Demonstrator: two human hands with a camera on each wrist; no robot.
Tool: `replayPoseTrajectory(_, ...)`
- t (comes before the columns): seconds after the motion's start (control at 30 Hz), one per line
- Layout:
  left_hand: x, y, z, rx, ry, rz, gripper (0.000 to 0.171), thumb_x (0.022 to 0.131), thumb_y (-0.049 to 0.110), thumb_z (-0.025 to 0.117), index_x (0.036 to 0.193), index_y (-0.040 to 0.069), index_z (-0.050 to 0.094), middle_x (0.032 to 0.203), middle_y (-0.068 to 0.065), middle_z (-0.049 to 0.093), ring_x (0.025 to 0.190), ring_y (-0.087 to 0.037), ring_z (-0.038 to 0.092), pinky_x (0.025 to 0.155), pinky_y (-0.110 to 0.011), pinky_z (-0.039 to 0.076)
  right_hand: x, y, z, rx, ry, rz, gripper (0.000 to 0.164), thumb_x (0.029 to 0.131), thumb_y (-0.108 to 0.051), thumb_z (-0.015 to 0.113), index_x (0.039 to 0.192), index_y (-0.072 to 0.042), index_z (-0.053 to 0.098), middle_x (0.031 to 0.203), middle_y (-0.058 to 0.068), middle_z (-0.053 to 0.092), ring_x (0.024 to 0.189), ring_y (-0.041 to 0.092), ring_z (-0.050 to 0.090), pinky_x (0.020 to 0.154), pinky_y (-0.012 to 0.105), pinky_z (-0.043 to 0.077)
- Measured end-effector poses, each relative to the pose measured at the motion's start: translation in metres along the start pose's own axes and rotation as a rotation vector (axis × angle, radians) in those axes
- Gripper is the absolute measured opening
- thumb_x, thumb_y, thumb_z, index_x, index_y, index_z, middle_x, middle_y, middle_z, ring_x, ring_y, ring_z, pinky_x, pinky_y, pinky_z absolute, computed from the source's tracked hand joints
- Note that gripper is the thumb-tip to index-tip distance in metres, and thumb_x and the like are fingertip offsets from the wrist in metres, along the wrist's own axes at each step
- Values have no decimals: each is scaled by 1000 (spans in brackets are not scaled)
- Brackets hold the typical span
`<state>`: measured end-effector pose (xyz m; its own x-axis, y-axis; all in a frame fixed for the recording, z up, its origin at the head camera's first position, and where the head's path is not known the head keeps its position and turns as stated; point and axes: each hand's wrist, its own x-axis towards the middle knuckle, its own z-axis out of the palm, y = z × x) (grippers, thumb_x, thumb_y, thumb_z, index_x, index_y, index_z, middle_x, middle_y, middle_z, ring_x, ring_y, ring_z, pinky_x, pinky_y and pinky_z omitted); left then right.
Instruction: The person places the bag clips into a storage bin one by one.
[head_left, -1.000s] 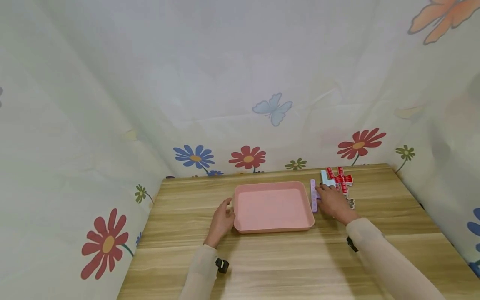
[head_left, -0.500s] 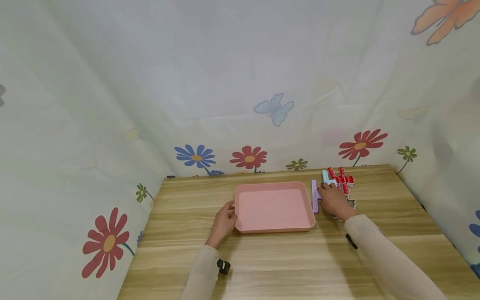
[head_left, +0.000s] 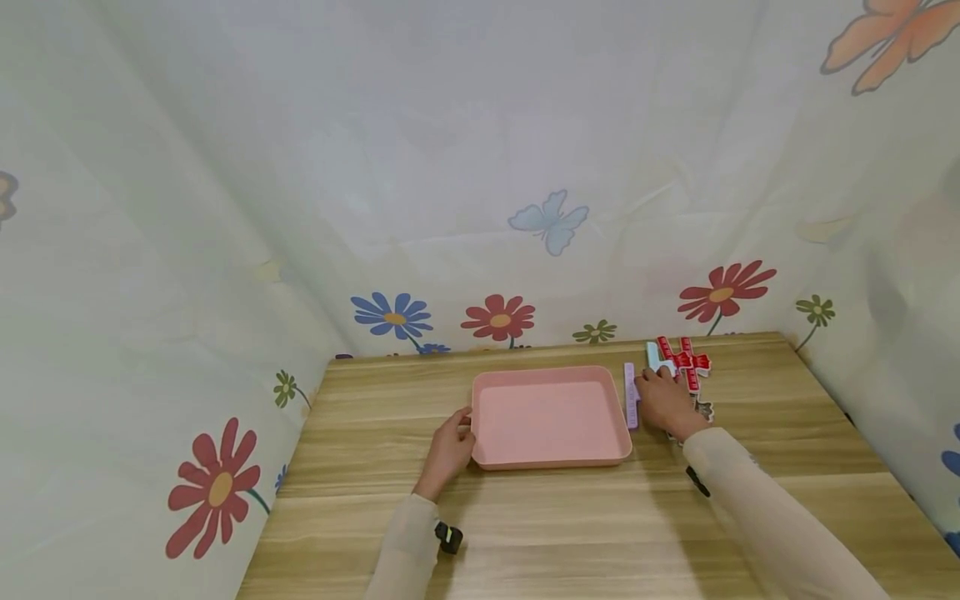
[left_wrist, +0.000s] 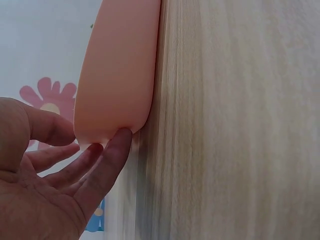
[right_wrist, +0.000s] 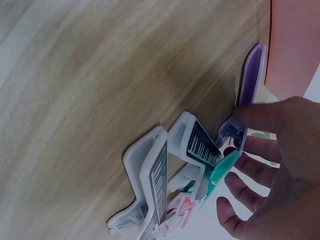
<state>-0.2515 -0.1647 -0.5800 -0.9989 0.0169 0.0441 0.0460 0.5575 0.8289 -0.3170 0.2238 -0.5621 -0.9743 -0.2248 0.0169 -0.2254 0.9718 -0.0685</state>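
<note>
A shallow pink tray (head_left: 551,421) lies on the wooden table. My left hand (head_left: 447,452) is at its left end; in the left wrist view the fingertips (left_wrist: 120,140) touch the outer wall, and the thumb tip is at the rim. Beside the tray's right end, my right hand (head_left: 663,404) pinches a purple bag clip (right_wrist: 252,75) between thumb and index finger, the other fingers loosely bent. The clip's long jaw lies alongside the tray. Just past the hand are a light blue clip (head_left: 656,357) and several red clips (head_left: 684,360); the hand partly covers a grey one (head_left: 703,408).
The right wrist view shows white-edged clips (right_wrist: 152,170) crowded together below a teal piece (right_wrist: 220,170). A flower-printed cloth wall (head_left: 442,167) closes off the table (head_left: 540,533) at the back and sides. Each wrist wears a black band (head_left: 450,537).
The left fingers have come closer against the tray's end. My right hand has barely shifted beside the purple clip, which stays in place. The head view has tilted slightly.
</note>
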Motion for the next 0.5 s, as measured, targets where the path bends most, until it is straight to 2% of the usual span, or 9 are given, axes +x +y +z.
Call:
replayPoseTrajectory(0.17, 1, -2, 2, -16, -7, -10, 49, 85, -1, 49, 133, 4, 48, 117, -20, 60, 95, -26, 65, 60, -22, 50, 0, 1, 2, -11, 7, -3, 37, 87, -16, 58, 121, -3, 57, 125, 19, 54, 114, 41, 43, 93, 68, 33)
replayPoseTrajectory(0.33, 1, -3, 2, -22, -24, -18, 50, 85, -1, 48, 134, 5, 47, 119, -20, 58, 99, -27, 64, 58, -23, 51, -3, 0, 3, -28, 19, -6, 34, 90, -12, 52, 122, -1, 55, 125, 21, 52, 116, 42, 43, 95, 70, 31)
replayPoseTrajectory(0.43, -1, -2, 2, -29, -18, 2, 50, 84, -1, 47, 134, 3, 46, 118, -22, 58, 98, -28, 64, 57, -24, 51, -5, -2, 3, -25, 29, -11, 33, 91, -12, 50, 121, -1, 54, 124, 22, 52, 117, 42, 43, 97, 71, 29)
replayPoseTrajectory(0.5, -2, -2, 2, -20, -5, 37, 50, 83, -1, 45, 132, 0, 47, 115, -24, 57, 94, -26, 65, 56, -23, 51, -7, -4, 4, -22, 34, -14, 32, 92, -14, 50, 121, 0, 54, 123, 22, 53, 117, 42, 43, 97, 71, 28)
